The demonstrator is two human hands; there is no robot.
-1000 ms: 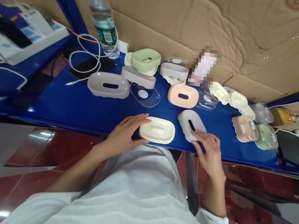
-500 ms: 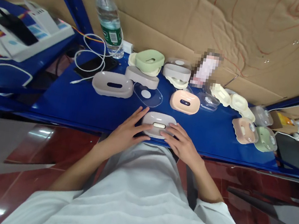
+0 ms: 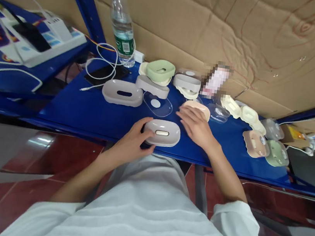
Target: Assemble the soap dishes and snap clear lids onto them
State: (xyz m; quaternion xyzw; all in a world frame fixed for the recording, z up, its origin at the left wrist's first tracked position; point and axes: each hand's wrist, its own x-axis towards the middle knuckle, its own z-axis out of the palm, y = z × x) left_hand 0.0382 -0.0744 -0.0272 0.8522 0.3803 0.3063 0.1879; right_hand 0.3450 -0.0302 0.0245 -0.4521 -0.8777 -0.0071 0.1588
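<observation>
A grey oval soap dish (image 3: 170, 129) with a pale slot in its middle lies near the table's front edge. My left hand (image 3: 131, 139) grips its left end, thumb over the rim and fingers round the side. Farther back, my right hand (image 3: 197, 126) reaches over a peach soap dish (image 3: 201, 106) with fingers stretched out, covering most of it. Whether those fingers touch it I cannot tell. A clear oval lid (image 3: 163, 109) with a white round sticker lies behind the grey dish. Left of that lid sits a larger grey tray (image 3: 110, 91) with a long slot.
Behind stand a green dish (image 3: 168, 68), grey dishes (image 3: 186, 81) and cream pieces (image 3: 248, 114). Another clear lid (image 3: 218, 113) lies to their front. Packed peach (image 3: 252, 143) and green (image 3: 275, 154) dishes sit right. A water bottle (image 3: 123, 45), phone and white cable (image 3: 95, 56) are back left.
My right hand has left the grey soap dish and moved away from me, over the peach one. My left hand now grips the grey dish's left end. The view has shifted slightly.
</observation>
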